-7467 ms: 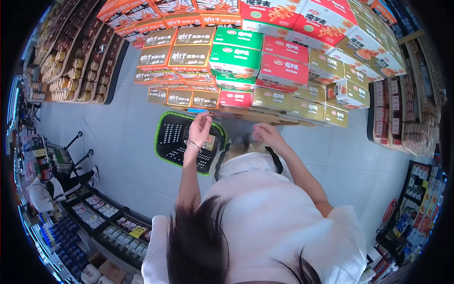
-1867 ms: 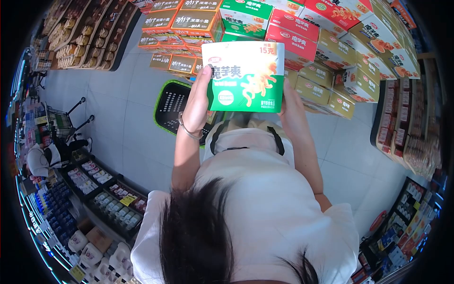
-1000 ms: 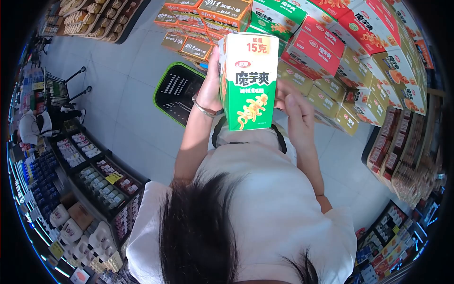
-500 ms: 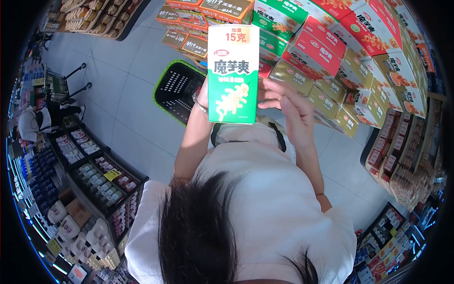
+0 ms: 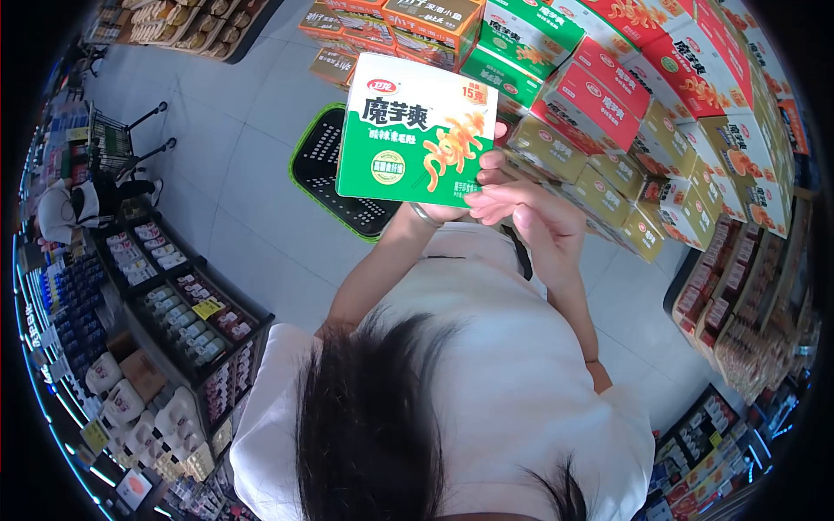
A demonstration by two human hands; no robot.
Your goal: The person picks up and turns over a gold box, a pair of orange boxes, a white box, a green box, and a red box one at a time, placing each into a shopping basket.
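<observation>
A green and white snack box [image 5: 417, 130] with orange noodle artwork is held up in front of me, its broad face toward the camera and tilted. My left hand [image 5: 437, 212] grips it from behind and below; only the wrist with a thin bracelet shows. The fingers of my right hand [image 5: 521, 213] press against the box's lower right corner and edge. Beneath the box, on the floor, sits a black shopping basket [image 5: 323, 169] with a green rim.
A big stack of red, green, gold and orange snack cartons [image 5: 625, 95] rises ahead and to the right. Low shelves of packaged goods [image 5: 174, 321] run along the left. A metal shopping cart [image 5: 113, 143] and a crouching person [image 5: 61, 208] are at far left.
The box, upright with its narrow side showing half a second ago, has turned so its wide face shows and has tilted. My right hand has closed in on its lower right corner.
</observation>
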